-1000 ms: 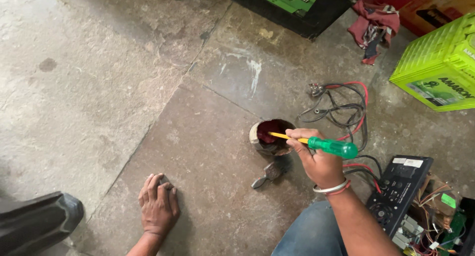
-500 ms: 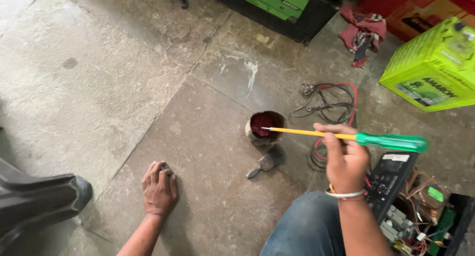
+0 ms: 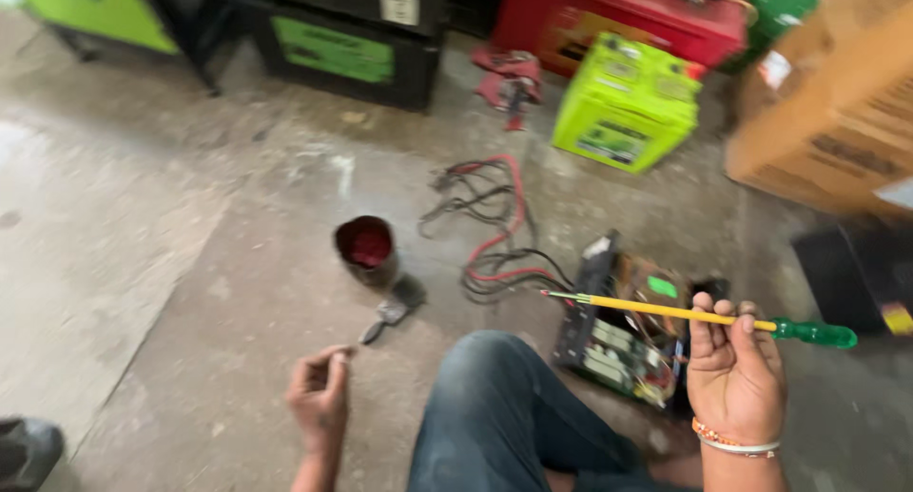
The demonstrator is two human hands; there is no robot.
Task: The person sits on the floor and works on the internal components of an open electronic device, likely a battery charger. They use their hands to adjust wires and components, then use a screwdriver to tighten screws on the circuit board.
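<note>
- Floor (image 3: 171,292) of grey, stained concrete spreads under me, and my knee (image 3: 495,406) in blue denim juts into it from below.
- Cardboard box (image 3: 827,121), brown and blurred, stands at the far right, well apart from my hands.
- Lime-green, block-shaped plastic battery (image 3: 623,102) sits on the floor beyond the wires.
- Opened black electronics unit (image 3: 618,330), its circuit boards and coloured wiring laid bare, lies just beside my knee; as I judge it, the casing is already off and the work inside is not finished.
- Tangle of red and black cables (image 3: 495,235) lies between the battery and the unit.
- My right hand (image 3: 734,378) is palm up, fingers curled and clamped on the long screwdriver with yellow shaft and translucent green handle (image 3: 699,316), which lies level over the unit, its tip not touching anything I can make out.
- My left hand (image 3: 319,397) hangs loosely curled above the floor, fingertips drawn together, holding nothing that I can see.
- Small round tin with dark red contents (image 3: 366,250) stands near it, lid off.
- Small dark metal piece (image 3: 392,316) lies just beside the tin; too blurred to name.
</note>
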